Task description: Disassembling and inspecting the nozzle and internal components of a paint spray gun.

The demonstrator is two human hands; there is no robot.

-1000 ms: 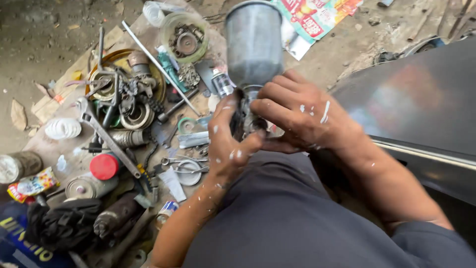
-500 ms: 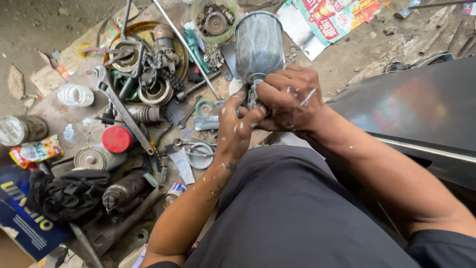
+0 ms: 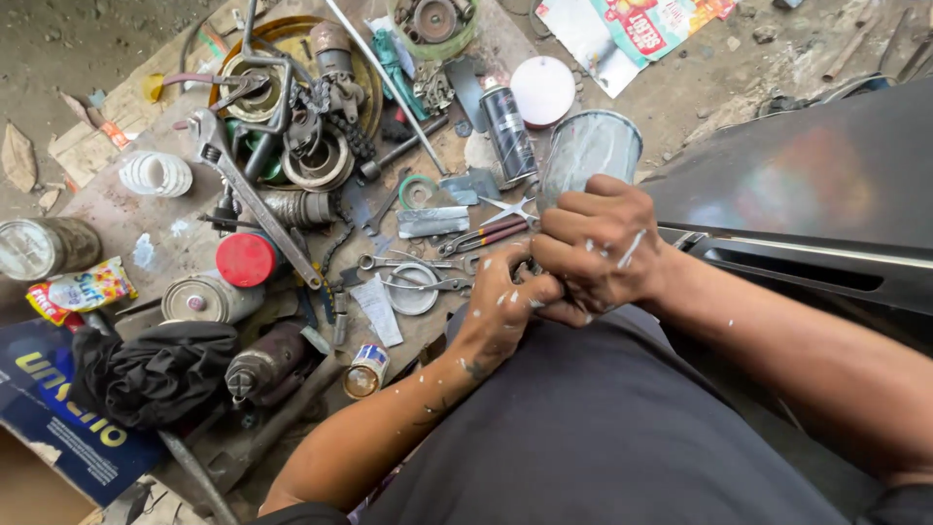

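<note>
Head view looks straight down at both hands, which meet over my lap just near of a cluttered board on the ground. My right hand (image 3: 598, 248) is closed over the body of a spray gun, fingers wrapped tight, and its metal cup (image 3: 588, 146) stands up on the far side of the knuckles; from here I cannot tell what the cup contains. My left hand (image 3: 505, 306) is pinched together against the underside of the same gun, touching the right hand, both flecked with white paint.

Left of the hands lie pliers (image 3: 481, 236) and a small round tin lid (image 3: 411, 289). Farther off stands a dark spray can (image 3: 507, 126) beside a white disc (image 3: 542, 90). A shallow yellow pan (image 3: 364, 83) at the far left holds chain, rings and metal parts. Nearer sit a red-capped can (image 3: 246, 260), a grey tin (image 3: 206, 298) lying on its side, and a small open can (image 3: 365, 371).
</note>
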